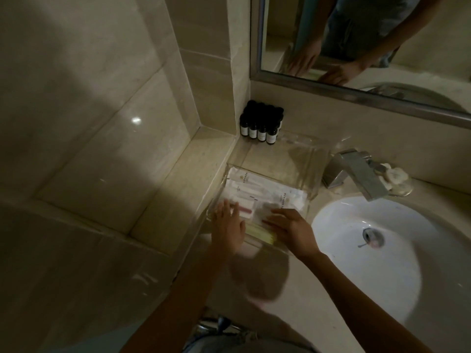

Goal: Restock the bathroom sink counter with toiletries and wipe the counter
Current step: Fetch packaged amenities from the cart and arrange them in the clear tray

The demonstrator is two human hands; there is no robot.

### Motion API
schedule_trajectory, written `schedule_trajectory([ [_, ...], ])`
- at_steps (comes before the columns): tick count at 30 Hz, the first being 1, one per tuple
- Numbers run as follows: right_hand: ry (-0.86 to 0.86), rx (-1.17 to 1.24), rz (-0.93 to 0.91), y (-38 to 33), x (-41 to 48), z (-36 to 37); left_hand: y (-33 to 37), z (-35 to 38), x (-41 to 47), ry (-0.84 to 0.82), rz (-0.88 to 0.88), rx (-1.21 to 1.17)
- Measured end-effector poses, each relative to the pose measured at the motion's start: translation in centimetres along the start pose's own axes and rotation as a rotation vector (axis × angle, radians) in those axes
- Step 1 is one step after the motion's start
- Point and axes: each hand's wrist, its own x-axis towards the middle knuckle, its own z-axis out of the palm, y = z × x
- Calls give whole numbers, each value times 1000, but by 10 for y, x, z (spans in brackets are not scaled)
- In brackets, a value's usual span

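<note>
A clear acrylic tray [309, 159] sits on the beige counter [300, 296] left of the sink. Its near half holds several white toiletry packets [257, 187], a packet with a red strip [246, 210] and yellow packets [260, 233]. My left hand [228, 226] lies flat on the packets at the tray's near left, fingers spread. My right hand [290, 228] rests palm down on the packets at the near right, fingers pointing left. Whether either hand grips a packet is hidden. Several small dark bottles [261, 122] with white labels stand in the back corner behind the tray.
A chrome faucet [356, 171] juts over the white oval basin [397, 253]. Behind the faucet stands a dish with pale soap pieces [395, 178]. A framed mirror [356, 47] hangs above and reflects both hands. Tiled wall and ledge [175, 189] close the left side.
</note>
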Motion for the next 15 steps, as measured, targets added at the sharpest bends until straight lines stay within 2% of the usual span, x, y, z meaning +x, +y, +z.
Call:
schedule_trajectory([
  [3, -21, -15, 31, 0, -7, 0, -2, 5, -8, 98, 53, 14],
  [8, -78, 31, 110, -4, -5, 2, 4, 2, -5, -15, 92, 152],
  [15, -218, 45, 85, -6, 15, -6, 6, -14, 16, 50, 117, -2],
])
